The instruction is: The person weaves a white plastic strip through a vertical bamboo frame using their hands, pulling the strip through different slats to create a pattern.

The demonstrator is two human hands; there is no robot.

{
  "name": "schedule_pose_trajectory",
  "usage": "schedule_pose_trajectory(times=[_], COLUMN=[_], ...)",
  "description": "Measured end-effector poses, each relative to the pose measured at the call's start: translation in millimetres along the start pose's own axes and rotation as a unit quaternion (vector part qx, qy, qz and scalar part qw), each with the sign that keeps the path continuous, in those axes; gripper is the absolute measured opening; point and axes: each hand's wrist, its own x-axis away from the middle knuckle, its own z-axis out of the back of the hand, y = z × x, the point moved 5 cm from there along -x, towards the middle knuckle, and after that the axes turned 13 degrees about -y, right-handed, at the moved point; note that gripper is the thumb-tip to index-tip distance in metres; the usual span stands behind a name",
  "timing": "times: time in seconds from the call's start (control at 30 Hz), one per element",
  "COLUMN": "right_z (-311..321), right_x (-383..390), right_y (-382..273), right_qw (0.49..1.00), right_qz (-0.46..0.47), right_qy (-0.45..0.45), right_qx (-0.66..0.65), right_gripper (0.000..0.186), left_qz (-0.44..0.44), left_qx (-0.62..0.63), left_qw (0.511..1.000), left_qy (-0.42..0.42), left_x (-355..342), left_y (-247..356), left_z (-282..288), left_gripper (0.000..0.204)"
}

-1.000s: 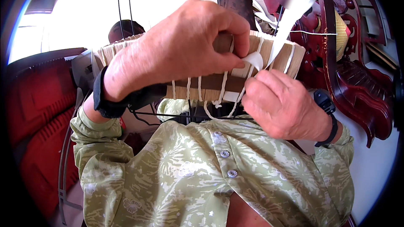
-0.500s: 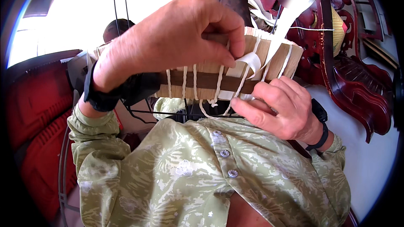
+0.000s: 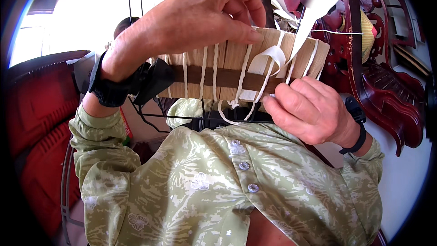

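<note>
A pale block with a wood-like face is crossed by several white cords. A dark brown strip runs along it under the cords. My left hand is above the far edge, its thumb against the block and its fingers curved but apart. Near the block's right part, a flat white ribbon makes a loose loop among the cords. A short white piece shows near the close edge. My right hand is closed there at the ribbon, its fingertips partly hidden.
Thin black metal rods pass below the block. A carved dark red wooden chair stands at the right, with a yellow cone-shaped thing behind its frame. Red cushioned seating is at the left.
My left hand has let go of the ribbon loop and moved up to the block's far edge. My right hand has shifted slightly right, its thumb drawn in.
</note>
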Motion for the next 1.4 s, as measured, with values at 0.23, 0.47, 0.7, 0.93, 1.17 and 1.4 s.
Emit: schedule_pose_trajectory(times=[0.23,0.47,0.7,0.93,1.17,1.4], right_z=[-0.2,1.1,-3.4,1.4,2.7,-4.2], right_x=[-15.2,-14.5,-10.0,-10.8,-2.5,2.7], right_y=[-3.6,-10.8,-12.4,-8.1,5.5,-5.9], right_qw=[0.996,0.996,0.997,0.993,0.984,0.998], right_qz=[-0.025,-0.034,-0.017,-0.114,-0.149,-0.055], right_qy=[-0.073,-0.085,-0.064,-0.031,0.057,0.036], right_qx=[0.034,0.006,0.025,0.024,-0.081,-0.002], right_gripper=[0.013,0.031,0.029,0.024,0.022,0.022], left_qz=[0.033,0.053,0.059,0.071,0.092,0.064], left_qx=[-0.068,-0.122,-0.114,-0.104,-0.039,-0.022], left_qw=[0.997,0.991,0.991,0.988,0.989,0.995], left_qy=[-0.017,0.030,0.033,0.086,0.105,0.071], left_x=[-4.5,0.8,-0.6,1.1,4.4,-0.7], left_y=[-1.0,5.3,4.8,8.2,1.4,-7.6], left_z=[-15.7,-18.9,-20.4,-16.1,-12.8,-20.9], left_gripper=[0.021,0.023,0.021,0.021,0.021,0.020])
